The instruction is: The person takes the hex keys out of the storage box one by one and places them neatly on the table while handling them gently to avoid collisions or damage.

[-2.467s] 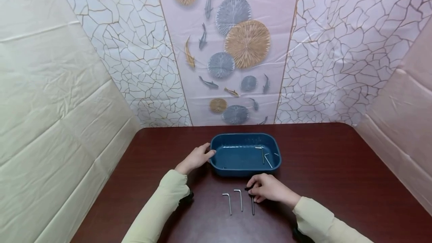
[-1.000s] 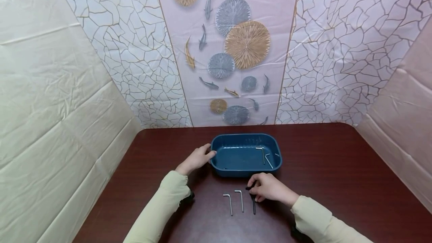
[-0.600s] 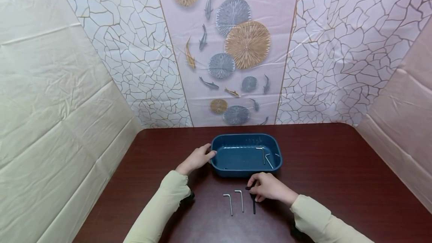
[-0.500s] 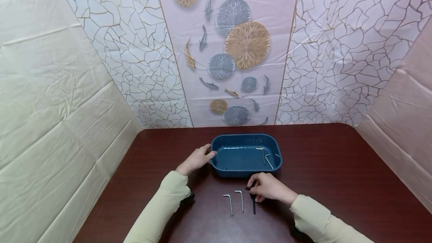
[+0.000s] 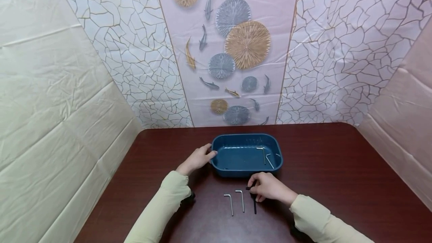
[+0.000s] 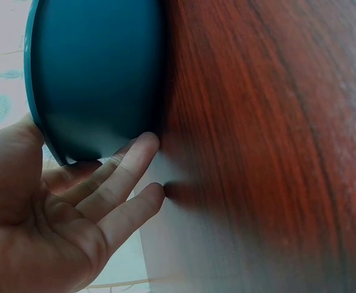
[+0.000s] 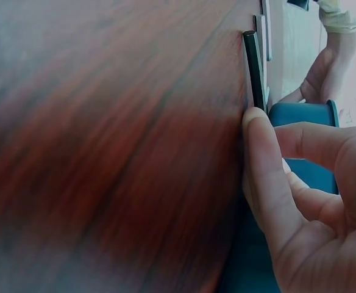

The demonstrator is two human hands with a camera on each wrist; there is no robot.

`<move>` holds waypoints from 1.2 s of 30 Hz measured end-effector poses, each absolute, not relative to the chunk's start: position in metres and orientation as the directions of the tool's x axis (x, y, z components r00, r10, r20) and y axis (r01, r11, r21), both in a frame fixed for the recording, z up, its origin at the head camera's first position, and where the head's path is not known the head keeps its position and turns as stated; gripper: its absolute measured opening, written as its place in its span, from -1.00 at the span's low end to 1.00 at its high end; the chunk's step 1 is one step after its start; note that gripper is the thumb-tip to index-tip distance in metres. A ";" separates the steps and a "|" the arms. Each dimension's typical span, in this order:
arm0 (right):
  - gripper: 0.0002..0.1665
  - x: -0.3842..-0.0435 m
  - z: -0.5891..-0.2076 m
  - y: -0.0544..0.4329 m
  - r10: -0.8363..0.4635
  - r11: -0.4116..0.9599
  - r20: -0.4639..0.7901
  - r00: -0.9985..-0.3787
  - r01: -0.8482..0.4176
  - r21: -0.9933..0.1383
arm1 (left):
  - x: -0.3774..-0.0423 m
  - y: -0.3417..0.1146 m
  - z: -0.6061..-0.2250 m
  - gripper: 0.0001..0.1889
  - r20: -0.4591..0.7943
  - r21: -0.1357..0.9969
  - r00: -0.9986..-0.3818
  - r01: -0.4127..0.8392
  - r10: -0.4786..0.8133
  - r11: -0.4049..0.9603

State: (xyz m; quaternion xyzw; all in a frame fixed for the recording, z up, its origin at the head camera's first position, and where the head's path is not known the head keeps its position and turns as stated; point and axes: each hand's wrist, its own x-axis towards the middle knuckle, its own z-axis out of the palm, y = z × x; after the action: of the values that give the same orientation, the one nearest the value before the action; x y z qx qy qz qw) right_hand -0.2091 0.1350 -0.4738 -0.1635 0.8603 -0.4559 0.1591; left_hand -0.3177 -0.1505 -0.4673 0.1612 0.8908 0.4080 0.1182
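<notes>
My left hand (image 5: 197, 159) holds the left end of a dark blue rectangular tray (image 5: 217, 171), thumb over the rim and fingers along the outer wall, as the left wrist view shows. My right hand (image 5: 268, 187) is just in front of the tray and pinches a black hex key (image 5: 255, 207) by its upper part near the bend; its long arm lies toward me, close over the table. Left of it lie two silver hex keys, one nearer (image 5: 242, 202) and one farther left (image 5: 231, 206), side by side with long arms toward me.
Inside the tray's right part lie a hex key (image 5: 264, 156), a tilted silver one (image 5: 270, 161) and a short piece (image 5: 278, 155) at the wall. The dark red wooden table (image 5: 324, 168) extends around the tray. Patterned cloth (image 5: 249, 96) hangs behind it.
Very little differs. Since the earliest frame the black hex key's end has shifted slightly right, and its long arm looks darker. Both hands keep their holds.
</notes>
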 end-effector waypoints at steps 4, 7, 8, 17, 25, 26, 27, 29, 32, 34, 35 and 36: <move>-0.92 -0.209 -0.474 0.135 -0.422 0.531 -0.116 -0.899 -0.141 -0.835 | -0.317 -0.150 -0.466 -0.56 -0.085 0.769 -0.921 0.182 0.380 0.613; -0.92 -0.208 -0.474 0.134 -0.419 0.535 -0.114 -0.901 -0.144 -0.833 | -0.317 -0.150 -0.468 -0.53 -0.093 0.764 -0.923 0.174 0.373 0.621; -0.92 -0.207 -0.474 0.134 -0.419 0.537 -0.113 -0.901 -0.145 -0.831 | -0.317 -0.150 -0.468 -0.52 -0.096 0.763 -0.924 0.171 0.371 0.623; -0.91 -0.206 -0.474 0.133 -0.420 0.541 -0.096 -0.903 -0.164 -0.825 | -0.318 -0.150 -0.470 -0.53 -0.088 0.761 -0.925 0.177 0.369 0.625; -0.92 -0.206 -0.475 0.133 -0.411 0.548 -0.094 -0.907 -0.163 -0.821 | -0.320 -0.151 -0.471 -0.54 -0.083 0.767 -0.922 0.184 0.378 0.615; -0.92 -0.206 -0.475 0.133 -0.409 0.549 -0.095 -0.908 -0.162 -0.820 | -0.321 -0.151 -0.471 -0.54 -0.082 0.769 -0.921 0.184 0.380 0.613; -0.93 -0.206 -0.475 0.134 -0.409 0.550 -0.096 -0.908 -0.161 -0.820 | -0.321 -0.151 -0.472 -0.55 -0.082 0.770 -0.921 0.183 0.380 0.611; -0.94 -0.206 -0.474 0.133 -0.410 0.548 -0.098 -0.907 -0.159 -0.821 | -0.321 -0.151 -0.472 -0.53 -0.085 0.771 -0.921 0.180 0.380 0.610; -0.94 -0.206 -0.473 0.134 -0.423 0.544 -0.096 -0.901 -0.167 -0.823 | -0.319 -0.151 -0.472 -0.53 -0.090 0.775 -0.923 0.172 0.374 0.609; -0.93 -0.205 -0.472 0.134 -0.435 0.542 -0.089 -0.896 -0.181 -0.821 | -0.318 -0.151 -0.470 -0.52 -0.093 0.776 -0.923 0.167 0.372 0.608; -0.93 -0.205 -0.470 0.135 -0.442 0.542 -0.084 -0.893 -0.191 -0.819 | -0.318 -0.151 -0.470 -0.52 -0.094 0.776 -0.924 0.166 0.371 0.609; -0.93 -0.205 -0.469 0.135 -0.448 0.544 -0.081 -0.890 -0.200 -0.815 | -0.318 -0.150 -0.469 -0.53 -0.095 0.776 -0.924 0.165 0.371 0.609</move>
State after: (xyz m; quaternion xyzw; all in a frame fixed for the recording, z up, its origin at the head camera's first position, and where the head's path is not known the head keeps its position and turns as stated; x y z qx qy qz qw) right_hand -0.2047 0.1351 -0.4687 -0.1868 0.8671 -0.4397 0.1414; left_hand -0.3180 -0.1505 -0.4694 0.1508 0.8884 0.4155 0.1238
